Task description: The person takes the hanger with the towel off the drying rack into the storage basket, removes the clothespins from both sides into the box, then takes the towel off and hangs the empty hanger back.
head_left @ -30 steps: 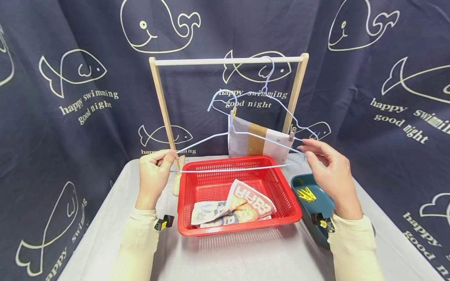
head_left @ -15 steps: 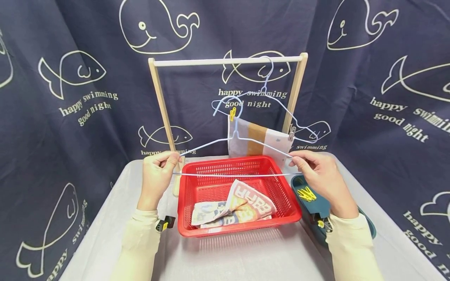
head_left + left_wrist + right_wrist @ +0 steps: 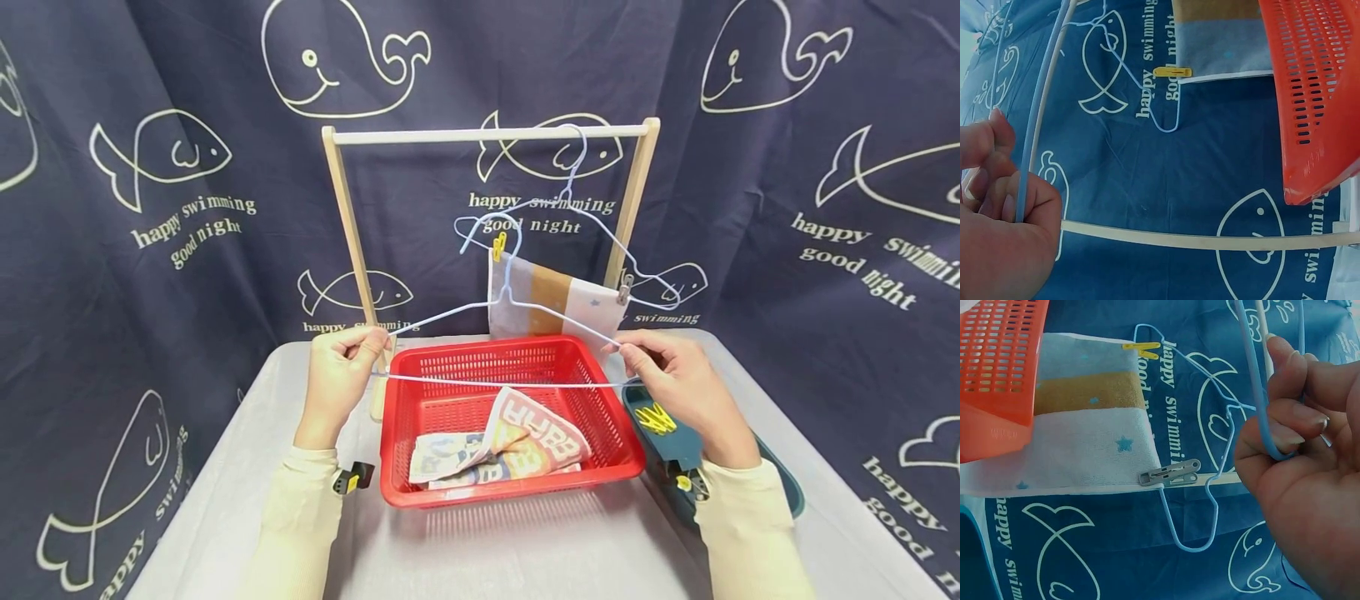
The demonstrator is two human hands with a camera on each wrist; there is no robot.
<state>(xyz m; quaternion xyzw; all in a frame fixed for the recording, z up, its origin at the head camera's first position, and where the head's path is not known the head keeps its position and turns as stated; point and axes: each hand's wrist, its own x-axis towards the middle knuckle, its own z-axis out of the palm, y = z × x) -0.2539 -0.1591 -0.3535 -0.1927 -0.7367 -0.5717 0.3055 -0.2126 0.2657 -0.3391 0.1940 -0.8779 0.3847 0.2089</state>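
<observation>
Nearer blue hanger (image 3: 507, 293) is pinched near both ends by left hand (image 3: 337, 382) and right hand (image 3: 686, 390), long axis crosswise; folded towel (image 3: 525, 446) is seen lower down, inside red basket (image 3: 517, 493), laterally between the hands.

hands (image 3: 337, 379) (image 3: 684, 387): both pinching, well apart | forearms (image 3: 300, 517) (image 3: 750, 521): extended forward, sleeved
</observation>
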